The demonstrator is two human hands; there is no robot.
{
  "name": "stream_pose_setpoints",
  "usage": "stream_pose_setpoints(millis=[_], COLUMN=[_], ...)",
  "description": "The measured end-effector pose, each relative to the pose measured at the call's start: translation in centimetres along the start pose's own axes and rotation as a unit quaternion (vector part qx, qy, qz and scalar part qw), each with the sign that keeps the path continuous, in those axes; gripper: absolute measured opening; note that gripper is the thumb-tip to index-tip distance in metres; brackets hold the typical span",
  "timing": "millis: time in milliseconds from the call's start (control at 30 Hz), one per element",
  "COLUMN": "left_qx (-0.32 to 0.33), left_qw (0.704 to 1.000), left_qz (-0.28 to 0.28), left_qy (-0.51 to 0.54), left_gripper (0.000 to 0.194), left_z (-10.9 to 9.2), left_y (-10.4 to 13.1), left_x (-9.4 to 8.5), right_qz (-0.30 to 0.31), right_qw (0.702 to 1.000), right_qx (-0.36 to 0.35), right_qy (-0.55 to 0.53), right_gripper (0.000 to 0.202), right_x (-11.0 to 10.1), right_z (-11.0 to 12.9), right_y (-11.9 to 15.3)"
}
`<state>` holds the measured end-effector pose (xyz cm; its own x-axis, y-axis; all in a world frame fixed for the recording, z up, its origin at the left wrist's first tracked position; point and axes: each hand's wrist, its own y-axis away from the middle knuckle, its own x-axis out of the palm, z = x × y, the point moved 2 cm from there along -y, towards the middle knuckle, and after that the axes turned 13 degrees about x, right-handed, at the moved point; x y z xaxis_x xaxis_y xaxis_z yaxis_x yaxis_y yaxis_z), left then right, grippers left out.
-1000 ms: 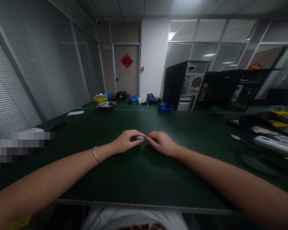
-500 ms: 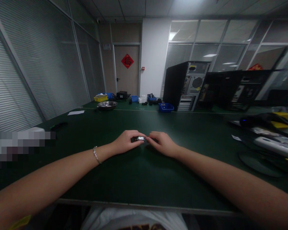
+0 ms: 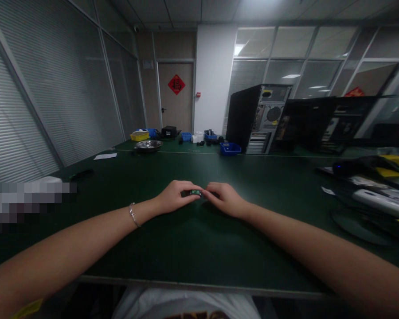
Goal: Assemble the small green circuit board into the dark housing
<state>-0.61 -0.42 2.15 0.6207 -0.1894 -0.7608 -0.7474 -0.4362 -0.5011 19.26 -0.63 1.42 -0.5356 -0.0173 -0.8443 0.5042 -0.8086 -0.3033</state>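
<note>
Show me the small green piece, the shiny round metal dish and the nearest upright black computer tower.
Small green piece (image 3: 196,192): head view, on its exposed green face.
Metal dish (image 3: 148,145): head view, on its shiny inner surface.
Black computer tower (image 3: 262,118): head view, on its rear panel.

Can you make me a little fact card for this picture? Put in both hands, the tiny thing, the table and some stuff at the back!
Left hand: pinching the tiny piece between thumb and fingers
Right hand: fingertips close together by the piece's other end; too small to tell whether they grip it
Tiny piece: green and dark
Bracelet: silver, on the left wrist
Table: dark green
At the back: shiny round dish, blue tray, black computer tower
</note>
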Motion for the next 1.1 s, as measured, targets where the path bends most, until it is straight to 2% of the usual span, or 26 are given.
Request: stream_pose_setpoints(millis=[567, 867, 1100], left_qx=[0.002, -0.007, 0.001], left_qw=[1.0, 0.999, 1.0], left_qz=[-0.007, -0.021, -0.019], left_qy=[-0.01, -0.041, -0.011], left_gripper=[0.029, 0.027, 0.028], left_z=[-0.33, 0.13, 0.13], left_y=[-0.12, -0.02, 0.0], left_x=[-0.08, 0.08, -0.03], right_qz=[0.004, -0.005, 0.006], right_qw=[1.0, 1.0, 1.0], right_qx=[-0.005, -0.004, -0.014], right_qy=[0.022, 0.027, 0.023], right_gripper=[0.031, 0.028, 0.027], right_x=[0.14, 0.29, 0.06], right_z=[-0.11, -0.11, 0.0], right_y=[-0.13, -0.15, 0.02])
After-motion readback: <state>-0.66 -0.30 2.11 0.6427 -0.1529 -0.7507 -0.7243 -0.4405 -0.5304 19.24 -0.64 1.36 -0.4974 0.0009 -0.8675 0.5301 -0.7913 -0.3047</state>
